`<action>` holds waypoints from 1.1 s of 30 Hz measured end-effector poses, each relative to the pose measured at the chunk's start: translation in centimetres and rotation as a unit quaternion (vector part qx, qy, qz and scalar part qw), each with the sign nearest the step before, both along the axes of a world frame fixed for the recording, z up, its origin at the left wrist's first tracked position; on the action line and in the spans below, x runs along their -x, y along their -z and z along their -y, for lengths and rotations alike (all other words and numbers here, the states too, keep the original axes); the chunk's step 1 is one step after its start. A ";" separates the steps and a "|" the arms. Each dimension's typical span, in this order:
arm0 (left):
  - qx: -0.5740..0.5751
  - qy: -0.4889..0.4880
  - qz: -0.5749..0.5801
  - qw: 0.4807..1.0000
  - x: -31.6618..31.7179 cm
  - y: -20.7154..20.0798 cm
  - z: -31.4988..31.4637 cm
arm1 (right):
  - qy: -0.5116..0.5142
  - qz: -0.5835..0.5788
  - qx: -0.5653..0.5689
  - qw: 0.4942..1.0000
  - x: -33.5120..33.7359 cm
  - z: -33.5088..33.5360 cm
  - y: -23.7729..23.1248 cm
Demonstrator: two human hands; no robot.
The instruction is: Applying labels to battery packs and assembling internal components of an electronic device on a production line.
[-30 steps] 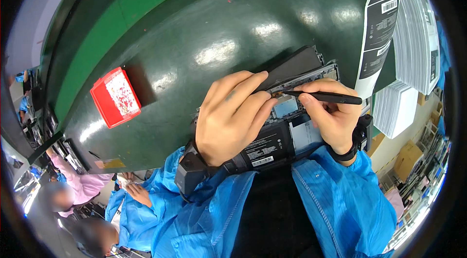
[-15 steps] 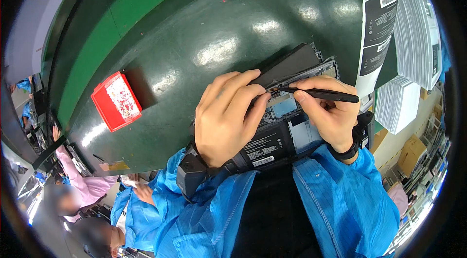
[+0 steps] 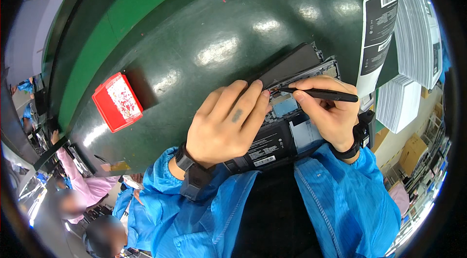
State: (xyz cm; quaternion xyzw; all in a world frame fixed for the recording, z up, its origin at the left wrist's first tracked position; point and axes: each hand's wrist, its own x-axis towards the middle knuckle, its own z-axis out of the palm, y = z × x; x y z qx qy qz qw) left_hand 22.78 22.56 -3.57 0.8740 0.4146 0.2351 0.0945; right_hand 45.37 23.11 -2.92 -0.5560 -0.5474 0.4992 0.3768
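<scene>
An opened electronic device (image 3: 284, 107), seemingly a laptop or tablet, lies close in front of me. Its circuit board shows, with a black labelled battery (image 3: 266, 148) on the near side. My right hand (image 3: 335, 109) pinches black tweezers (image 3: 327, 94), whose tips reach left onto the board's far edge. Over the device's left part lies my left hand (image 3: 226, 124), fingers stretched out. Its fingertips touch down just left of the tweezer tips, and the thumb is mostly hidden. Beyond the board is a flat dark panel (image 3: 294, 63), partly behind my left fingers.
A red tray (image 3: 104, 105) with small white bits sits on the green table (image 3: 185, 29) at left. On the right stand stacks of white sheets (image 3: 416, 29) and a hanging strip of black labels (image 3: 377, 34). Other people work at the lower left.
My left hand has shifted slightly left and turned, its fingers straighter and the thumb drawn back from the fingertips. The right hand and tweezers have hardly moved.
</scene>
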 end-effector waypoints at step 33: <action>-0.061 0.049 -0.115 0.990 -0.7 -0.5 0.0 | -0.013 0.047 -0.061 0.997 0.0 0.0 0.5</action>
